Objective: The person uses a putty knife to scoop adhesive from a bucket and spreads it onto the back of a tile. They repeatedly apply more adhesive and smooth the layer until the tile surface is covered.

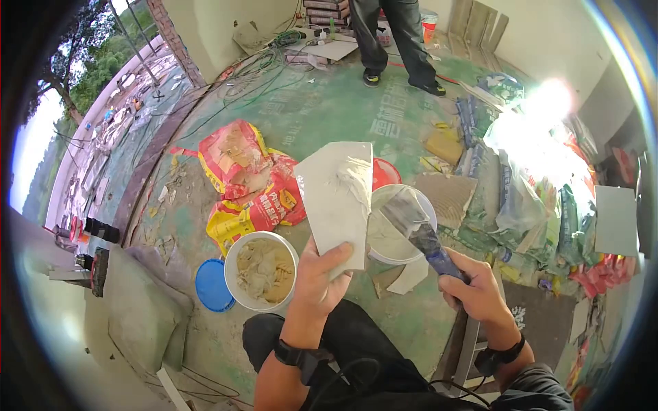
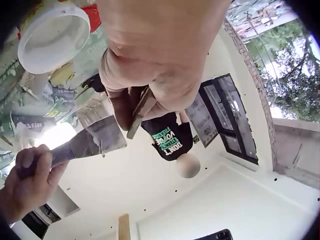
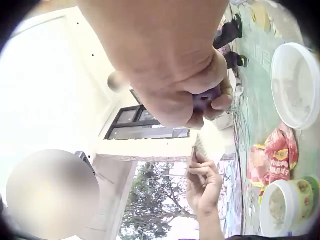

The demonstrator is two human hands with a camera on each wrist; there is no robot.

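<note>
A green floor with pale lettering spreads under everything. To the right lies a heap of plastic bags and packaging, partly lost in glare. At the far side stands a person in dark trousers and dark shoes.

A torn red and yellow bag lies crumpled on the floor, left of the white board. Nearer the wearer, a white tub holds lumpy beige paste. A second white tub sits to the right, partly behind the white board and the scraper, with pale material inside. A red round thing shows at its far edge.

The white board is held up between the two tubs, with pale paste smeared on its upper right part. The left hand pinches its lower end, thumb on the face and fingers behind.

The right hand has its grip wrapped around the handle of the scraper. The smeared blade is over the second tub, near the board's right edge.

A blue lid lies beside the first tub.
</note>
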